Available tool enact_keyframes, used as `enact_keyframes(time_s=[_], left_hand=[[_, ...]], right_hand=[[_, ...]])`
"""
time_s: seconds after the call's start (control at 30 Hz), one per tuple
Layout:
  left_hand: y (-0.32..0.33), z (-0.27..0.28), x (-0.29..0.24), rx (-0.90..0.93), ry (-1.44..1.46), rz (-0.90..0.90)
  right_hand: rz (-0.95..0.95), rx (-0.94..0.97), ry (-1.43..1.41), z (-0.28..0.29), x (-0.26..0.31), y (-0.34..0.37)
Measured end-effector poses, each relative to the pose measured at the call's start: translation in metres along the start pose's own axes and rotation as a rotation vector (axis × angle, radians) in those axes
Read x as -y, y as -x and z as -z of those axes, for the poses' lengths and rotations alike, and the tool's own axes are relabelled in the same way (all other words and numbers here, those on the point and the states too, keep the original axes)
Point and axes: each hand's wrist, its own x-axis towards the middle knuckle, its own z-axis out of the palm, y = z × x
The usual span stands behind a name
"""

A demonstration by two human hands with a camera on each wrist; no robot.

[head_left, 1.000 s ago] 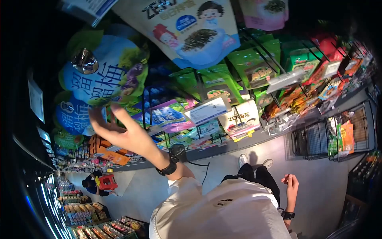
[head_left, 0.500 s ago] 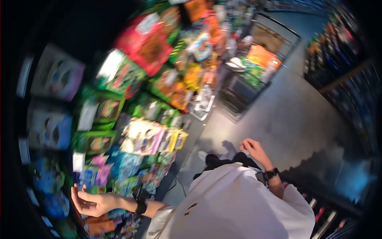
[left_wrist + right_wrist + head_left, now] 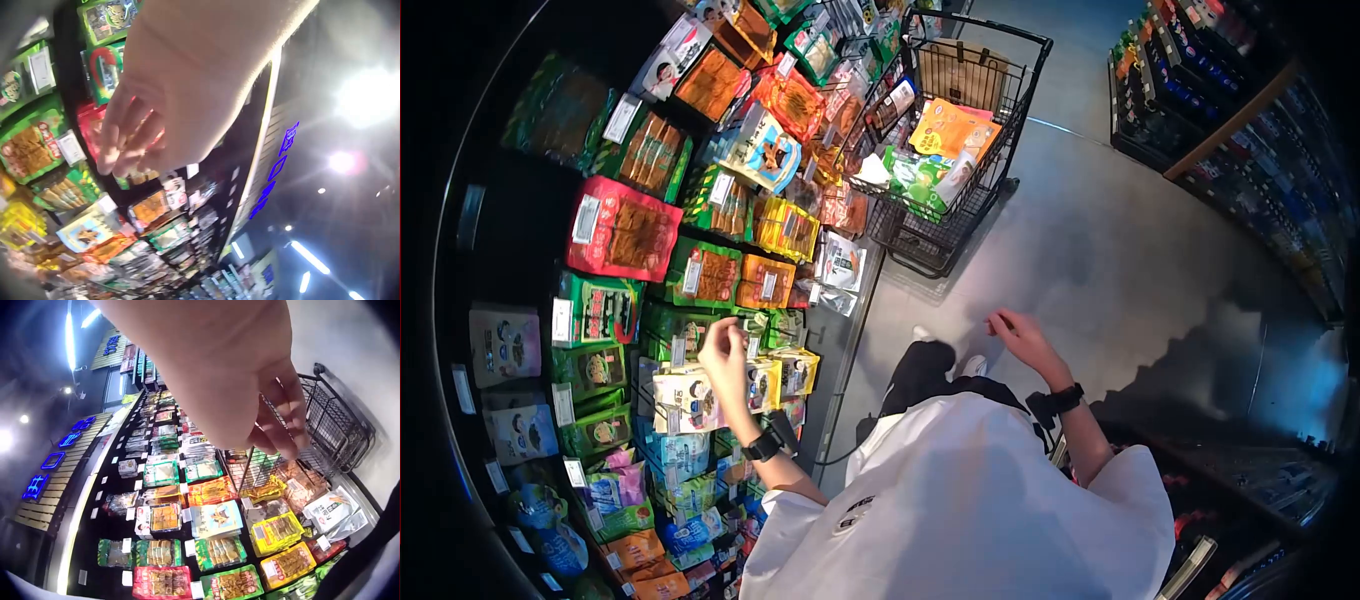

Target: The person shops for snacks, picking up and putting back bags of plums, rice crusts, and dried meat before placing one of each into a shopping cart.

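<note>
My left hand (image 3: 726, 362) is raised in front of the snack racks, its fingers loosely bent and holding nothing. It overlaps a cream seasoning pouch (image 3: 685, 398) in the head view. In the left wrist view the same hand (image 3: 181, 106) shows relaxed fingers before a red snack packet. Over the floor, my right hand (image 3: 1028, 345) hangs in front of my body with nothing in it. Its fingers are slightly curled in the right wrist view, where the hand (image 3: 231, 375) overlaps part of the shopping cart.
A black wire shopping cart (image 3: 990, 27) stands ahead beside the racks, holding an orange bag (image 3: 950, 130) and a green bag (image 3: 920, 180). Hanging snack packets, including a red packet (image 3: 625, 230), line the left side. Drink shelves (image 3: 1190, 75) stand at the right across the floor (image 3: 1090, 240).
The view has swung right along the racks, bringing the cart nearer. My left hand has come away from the blue bags; it is beside other packets now. The right hand stays empty.
</note>
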Motion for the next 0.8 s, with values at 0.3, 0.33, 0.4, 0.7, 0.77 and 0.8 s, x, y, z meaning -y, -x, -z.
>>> enact_keyframes(time_s=[0.3, 0.33, 0.4, 0.7, 0.77, 0.8], left_hand=[[-0.108, -0.127, -0.02, -0.02, 0.119, -0.043], [-0.121, -0.141, -0.028, -0.043, 0.104, -0.055], [-0.144, -0.165, -0.038, 0.005, 0.156, -0.04], [-0.196, -0.221, -0.095, 0.251, 0.201, -0.078], [-0.196, -0.227, -0.088, 0.184, 0.143, -0.013], [-0.193, -0.225, -0.09, 0.138, 0.065, 0.028]], right_hand=[[0.197, 0.157, 0.308, 0.048, 0.017, -0.109], [0.155, 0.133, 0.308, 0.059, 0.023, -0.121], [0.061, 0.095, 0.306, 0.08, 0.035, -0.139], [0.22, 0.192, 0.505, 0.118, 0.075, -0.306], [0.286, 0.316, 0.604, 0.115, 0.056, -0.358], [0.308, 0.359, 0.679, 0.114, 0.042, -0.382]])
